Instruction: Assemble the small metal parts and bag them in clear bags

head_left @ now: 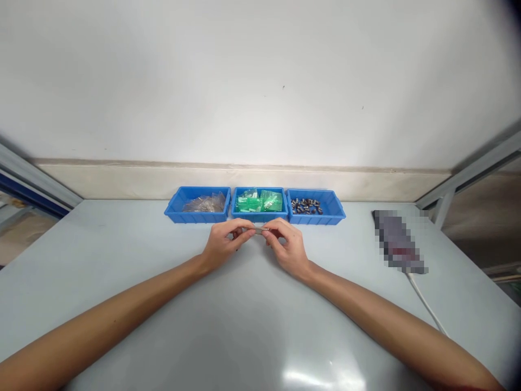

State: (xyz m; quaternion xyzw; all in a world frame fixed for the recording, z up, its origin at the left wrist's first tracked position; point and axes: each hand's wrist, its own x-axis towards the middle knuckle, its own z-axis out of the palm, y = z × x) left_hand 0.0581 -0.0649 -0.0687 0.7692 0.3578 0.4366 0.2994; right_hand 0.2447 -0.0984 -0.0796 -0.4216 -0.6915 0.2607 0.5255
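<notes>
Just in front of the middle bin, my left hand (225, 241) and my right hand (288, 247) meet with their fingertips close together. Between them they pinch a small thin greyish piece (259, 231), one end in each hand. It looks somewhat see-through, but the fingers cover most of it and its kind cannot be made out. The middle blue bin (260, 215) lies right behind my fingers and holds green-and-clear plastic packets (271, 201).
A left blue bin (195, 218) contains clear plastic bags (207, 203). Small dark-and-metallic parts (305, 206) lie in the right blue bin (317, 220). On the table's right is a blurred dark flat object (396, 241) with a white cable (426, 304). A wall stands behind.
</notes>
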